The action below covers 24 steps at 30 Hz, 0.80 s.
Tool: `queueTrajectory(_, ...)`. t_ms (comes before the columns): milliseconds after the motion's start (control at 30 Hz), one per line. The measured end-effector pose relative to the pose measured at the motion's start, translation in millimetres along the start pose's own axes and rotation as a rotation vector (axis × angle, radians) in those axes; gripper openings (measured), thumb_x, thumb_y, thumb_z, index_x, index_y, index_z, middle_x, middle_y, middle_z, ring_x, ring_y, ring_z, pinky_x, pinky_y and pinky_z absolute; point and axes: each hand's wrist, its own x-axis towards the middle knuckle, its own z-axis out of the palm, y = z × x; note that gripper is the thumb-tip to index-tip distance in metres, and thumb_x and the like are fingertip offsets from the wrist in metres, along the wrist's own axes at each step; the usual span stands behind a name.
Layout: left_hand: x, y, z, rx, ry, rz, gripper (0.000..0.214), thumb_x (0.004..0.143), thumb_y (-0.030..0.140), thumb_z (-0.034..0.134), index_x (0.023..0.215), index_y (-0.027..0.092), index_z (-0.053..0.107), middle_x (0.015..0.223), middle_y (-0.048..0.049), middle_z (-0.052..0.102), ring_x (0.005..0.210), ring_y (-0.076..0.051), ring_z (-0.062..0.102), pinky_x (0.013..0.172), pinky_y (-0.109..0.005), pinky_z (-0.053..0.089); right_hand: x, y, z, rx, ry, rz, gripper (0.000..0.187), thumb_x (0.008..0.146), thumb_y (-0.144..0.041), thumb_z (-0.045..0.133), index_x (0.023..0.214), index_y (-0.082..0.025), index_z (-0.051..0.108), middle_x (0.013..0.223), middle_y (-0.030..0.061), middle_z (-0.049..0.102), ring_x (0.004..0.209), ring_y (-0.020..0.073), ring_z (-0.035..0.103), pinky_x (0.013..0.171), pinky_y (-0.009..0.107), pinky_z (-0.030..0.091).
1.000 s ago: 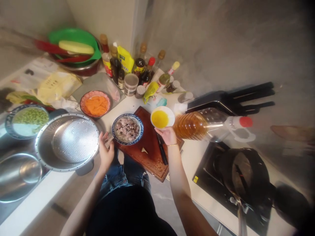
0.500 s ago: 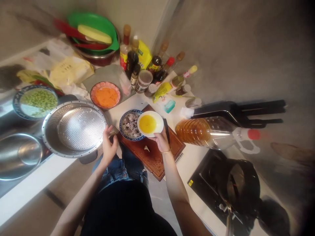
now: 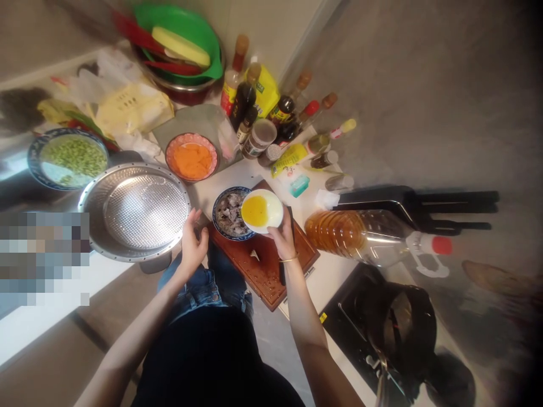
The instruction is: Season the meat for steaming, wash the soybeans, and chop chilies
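Observation:
My right hand (image 3: 283,239) grips the edge of a small white bowl (image 3: 275,208) of yellow liquid (image 3: 256,211). The bowl tips left, and its liquid has gathered on that side. Partly under its left edge stands a blue-patterned bowl (image 3: 232,213) of greyish, chopped-looking food, by a brown wooden cutting board (image 3: 250,265). I cannot make out any liquid falling. My left hand (image 3: 194,244) is open with fingers apart, beside the right rim of a large steel pot (image 3: 136,255) with a dimpled bottom; whether it touches the rim is unclear.
An orange-filled bowl (image 3: 192,157) and a bowl of chopped greens (image 3: 70,159) stand farther back. Seasoning bottles (image 3: 244,104) crowd the wall. A big oil bottle (image 3: 356,234) lies at right, above the black stove (image 3: 339,333) with a dark pan (image 3: 409,316). A pixelated patch covers the left edge.
The white bowl has tipped further left, its yellow liquid shifting from the middle to the left side. My left hand stays near the pot's rim. The whole view has shifted slightly.

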Motion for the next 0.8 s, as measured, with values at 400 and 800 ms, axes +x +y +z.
queueTrajectory(400, 1, 0, 3.5, -0.032, 0.006, -0.006, 0.054, 0.09, 0.019, 0.049, 0.142, 0.021, 0.034, 0.138, -0.0169, 0.05, 0.128, -0.027, 0.05, 0.109, -0.052, 0.04, -4, 4, -17, -0.079, -0.006, 0.093, 0.086, 0.07, -0.024, 0.063, 0.148, -0.036, 0.028, 0.15, 0.0041, 0.041, 0.127, 0.0336, 0.051, 0.081, 0.05, 0.061)
queueTrajectory(800, 3, 3, 4.5, -0.025, 0.006, 0.01, 0.053, 0.089, 0.018, 0.05, 0.14, 0.02, 0.036, 0.138, -0.0163, 0.05, 0.128, -0.026, 0.05, 0.109, -0.051, 0.04, -11, -1, -7, -0.308, -0.119, -0.022, 0.083, 0.073, -0.028, 0.061, 0.149, -0.026, 0.028, 0.153, 0.0064, 0.036, 0.138, 0.0309, 0.039, 0.104, 0.048, 0.049)
